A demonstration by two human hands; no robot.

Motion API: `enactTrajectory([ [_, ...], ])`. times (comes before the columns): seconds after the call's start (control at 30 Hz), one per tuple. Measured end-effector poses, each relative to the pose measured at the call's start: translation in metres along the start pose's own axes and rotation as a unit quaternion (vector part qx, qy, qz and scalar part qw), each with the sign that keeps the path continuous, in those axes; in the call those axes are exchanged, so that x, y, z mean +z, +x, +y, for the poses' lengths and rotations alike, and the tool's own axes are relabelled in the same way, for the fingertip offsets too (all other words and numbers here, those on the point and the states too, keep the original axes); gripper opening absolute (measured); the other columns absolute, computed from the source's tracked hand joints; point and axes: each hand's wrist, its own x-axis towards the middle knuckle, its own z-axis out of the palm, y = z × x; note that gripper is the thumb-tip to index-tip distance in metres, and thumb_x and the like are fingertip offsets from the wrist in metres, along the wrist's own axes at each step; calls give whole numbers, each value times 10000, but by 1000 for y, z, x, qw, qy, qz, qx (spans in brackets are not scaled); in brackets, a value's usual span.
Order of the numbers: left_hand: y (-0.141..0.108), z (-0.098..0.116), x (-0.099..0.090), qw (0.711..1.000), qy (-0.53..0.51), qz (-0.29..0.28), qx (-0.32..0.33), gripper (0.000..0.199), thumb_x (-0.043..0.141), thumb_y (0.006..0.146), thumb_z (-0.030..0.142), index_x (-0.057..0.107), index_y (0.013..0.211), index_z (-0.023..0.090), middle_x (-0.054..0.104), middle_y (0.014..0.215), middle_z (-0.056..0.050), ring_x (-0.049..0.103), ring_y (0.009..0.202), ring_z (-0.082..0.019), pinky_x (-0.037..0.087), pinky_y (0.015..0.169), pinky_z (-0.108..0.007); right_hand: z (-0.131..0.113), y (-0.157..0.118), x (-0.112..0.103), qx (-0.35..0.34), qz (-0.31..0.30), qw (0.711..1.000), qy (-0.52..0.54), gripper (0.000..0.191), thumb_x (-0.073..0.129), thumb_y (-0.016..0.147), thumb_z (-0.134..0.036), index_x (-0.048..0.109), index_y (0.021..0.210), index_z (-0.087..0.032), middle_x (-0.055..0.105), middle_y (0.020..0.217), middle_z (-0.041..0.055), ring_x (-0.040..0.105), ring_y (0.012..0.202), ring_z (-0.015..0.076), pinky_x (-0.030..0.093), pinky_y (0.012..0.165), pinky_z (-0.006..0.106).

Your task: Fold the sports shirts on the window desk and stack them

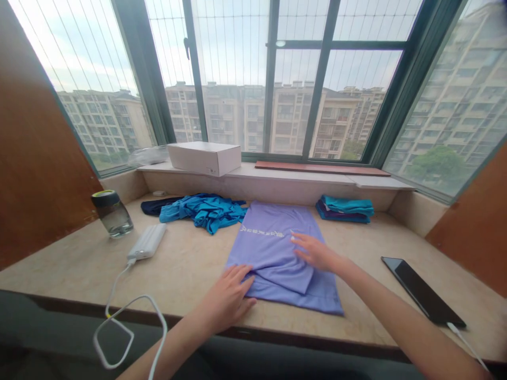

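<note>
A lavender shirt (pixel 273 253) with a line of white lettering lies spread on the stone-topped ledge, partly folded into a long rectangle. Wrinkles run across its near half, and its lower right corner sticks out toward me. My left hand (pixel 233 295) rests with fingers apart on the shirt's near left edge. Over the right side of the cloth, close to the lettering, is my right hand (pixel 312 252), its fingers stretched out. Whether the right fingertips press on the fabric or hover just above it is hard to tell.
Crumpled blue clothes (pixel 206 208) lie behind on the left, a folded stack (pixel 344 209) on the right. A water bottle (pixel 113 214), a white power bank (pixel 146 241) with cable and a phone (pixel 422 290) flank the work area. A white box (pixel 204 157) stands by the window.
</note>
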Motion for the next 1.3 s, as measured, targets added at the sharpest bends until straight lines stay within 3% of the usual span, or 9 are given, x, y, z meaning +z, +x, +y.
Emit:
enactTrajectory([
  [0.17, -24, -3, -2, 999, -20, -14, 32, 502, 636, 924, 291, 556, 1419, 256, 482, 1539, -128, 473, 1399, -344, 483, 1095, -522, -8, -83, -9, -11, -179, 980, 83, 584, 553, 969, -533, 471, 1507, -321, 369, 1622, 77, 371, 1471, 307, 326, 1206, 482],
  [0.37, -48, 7, 5, 994, 32, 35, 97, 548, 662, 906, 236, 524, 1436, 220, 603, 1434, -95, 588, 1287, -295, 552, 1038, -439, -12, -146, -4, 8, -204, 977, 55, 1005, 855, 698, -446, 353, 1560, -332, 264, 1655, 94, 269, 1507, 371, 286, 1219, 530],
  [0.53, -61, 16, -4, 978, 58, 119, 164, 451, 464, 978, 57, 570, 1379, 234, 705, 1269, -59, 666, 1142, -205, 559, 1002, -321, 1, -171, 17, -110, -105, 988, 4, 817, 627, 775, -94, 421, 1537, -302, 410, 1583, 99, 387, 1459, 331, 359, 1188, 500],
  [0.63, -63, 22, -16, 974, -18, 143, 176, 405, 442, 1017, 125, 573, 1368, 278, 758, 1033, -38, 712, 943, -181, 591, 916, -300, 11, -181, 15, -164, -73, 981, 70, 646, 565, 841, -174, 530, 1470, -315, 571, 1468, 78, 546, 1345, 314, 461, 1115, 487],
  [0.73, -63, 25, -27, 976, -79, 161, 128, 468, 413, 1011, 136, 515, 1413, 353, 756, 967, -23, 712, 861, -176, 606, 843, -284, 7, -184, -3, -80, -64, 980, 171, 424, 547, 897, -341, 670, 1303, -367, 734, 1235, 65, 703, 1102, 319, 582, 955, 454],
  [0.87, -39, 19, -42, 971, -93, 219, 35, 423, 413, 1010, 187, 554, 1368, 365, 744, 1026, -26, 714, 902, -188, 590, 830, -279, -6, -160, -41, 115, 19, 972, 203, 309, 511, 902, -418, 778, 1021, -315, 778, 946, 75, 727, 840, 317, 607, 737, 405],
  [1.0, 39, -8, -49, 964, -100, 245, -36, 352, 369, 1042, 261, 641, 1264, 243, 731, 1095, -66, 708, 977, -206, 563, 894, -305, 8, -86, -62, 172, 104, 960, 194, 334, 519, 897, -408, 765, 1013, -212, 756, 866, 43, 694, 825, 268, 572, 761, 338],
  [1.17, 138, -55, -27, 972, -49, 194, -125, 348, 409, 1003, 180, 637, 1267, 183, 704, 1186, -120, 672, 1101, -258, 521, 998, -409, 54, 20, -42, 164, 157, 965, 129, 398, 475, 922, -352, 694, 1221, -207, 754, 1078, 83, 690, 982, 284, 537, 906, 405],
  [1.3, 158, -81, 8, 990, 3, 120, -74, 445, 475, 921, 87, 612, 1332, 188, 602, 1398, -136, 561, 1304, -271, 429, 1124, -461, 66, 43, -9, 195, 121, 973, 13, 509, 539, 909, -292, 571, 1396, -145, 625, 1371, 164, 563, 1287, 305, 402, 1116, 464],
])
